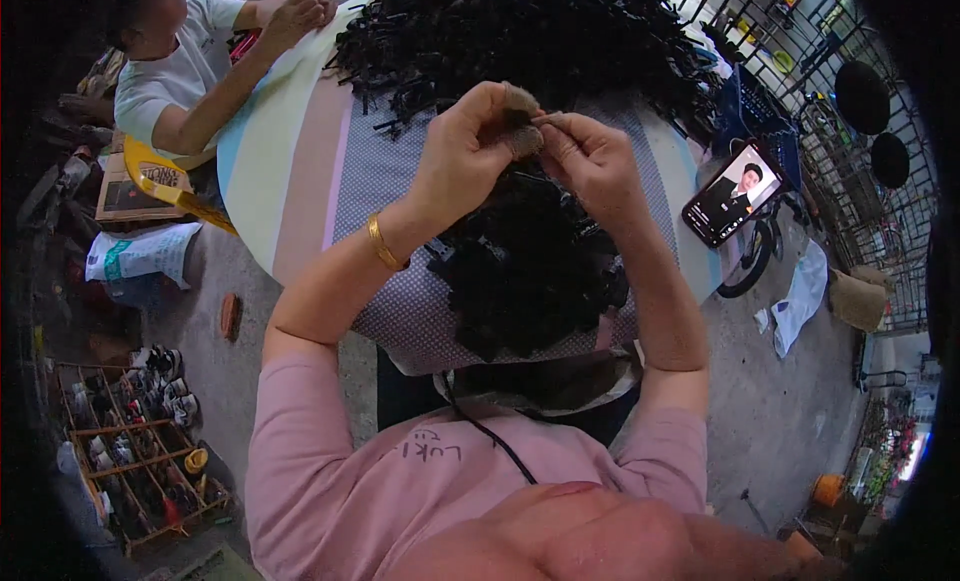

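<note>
My left hand (468, 149) and my right hand (597, 166) meet above the table, fingertips pinched close together. Tan covers wrap the thumb and a finger of my left hand. Whatever small piece lies between the fingertips is too hidden to name. Beyond the hands, a large heap of small black parts (530, 41) spreads over the far side of the table. A second, smaller pile of black parts (525, 266) lies below my hands, near the table's front edge. A gold bracelet (380, 243) circles my left wrist.
The round table (300, 161) has a striped, patterned cover. At right, a lit phone (735, 191) stands near a dark blue crate (755, 111). Another person (190, 66) sits at the far left by a yellow chair (165, 181). A shoe rack (140, 441) stands on the floor.
</note>
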`<state>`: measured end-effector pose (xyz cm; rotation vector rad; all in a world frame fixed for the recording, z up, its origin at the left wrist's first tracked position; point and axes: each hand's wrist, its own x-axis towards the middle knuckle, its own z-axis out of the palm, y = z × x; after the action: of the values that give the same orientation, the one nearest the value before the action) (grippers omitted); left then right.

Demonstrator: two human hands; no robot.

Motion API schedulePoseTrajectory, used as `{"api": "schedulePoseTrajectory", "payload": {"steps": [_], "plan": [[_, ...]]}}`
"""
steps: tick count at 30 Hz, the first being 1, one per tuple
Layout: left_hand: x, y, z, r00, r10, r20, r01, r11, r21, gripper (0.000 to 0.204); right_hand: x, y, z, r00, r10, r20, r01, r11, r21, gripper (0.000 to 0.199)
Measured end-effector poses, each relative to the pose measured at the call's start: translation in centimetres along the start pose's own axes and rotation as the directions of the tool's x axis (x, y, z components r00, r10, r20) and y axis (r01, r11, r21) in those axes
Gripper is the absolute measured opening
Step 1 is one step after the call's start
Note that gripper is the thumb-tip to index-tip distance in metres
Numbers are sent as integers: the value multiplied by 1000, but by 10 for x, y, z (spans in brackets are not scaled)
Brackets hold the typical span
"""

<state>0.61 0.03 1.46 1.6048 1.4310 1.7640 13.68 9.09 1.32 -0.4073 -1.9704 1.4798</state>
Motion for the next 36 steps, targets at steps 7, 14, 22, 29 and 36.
{"api": "schedulePoseTrajectory", "payload": {"steps": [7,14,22,29,36], "plan": [[0,-5,0,969,244,-43,-224,937,267,26,2,-4,-2,998,57,31,-59,995,76,16],[15,11,-16,894,-103,436,-8,969,245,34,33,29,-71,937,66,-343,-67,998,8,19],[91,-83,9,940,15,340,-251,706,662,34,45,64,-80,854,-360,-376,-5,717,-697,18],[121,-130,41,906,146,398,-422,222,879,27,44,70,-72,881,-338,-333,-28,664,-747,18],[116,-130,29,873,72,482,-487,155,859,28,45,72,-72,913,-295,-280,2,691,-723,21]]}}
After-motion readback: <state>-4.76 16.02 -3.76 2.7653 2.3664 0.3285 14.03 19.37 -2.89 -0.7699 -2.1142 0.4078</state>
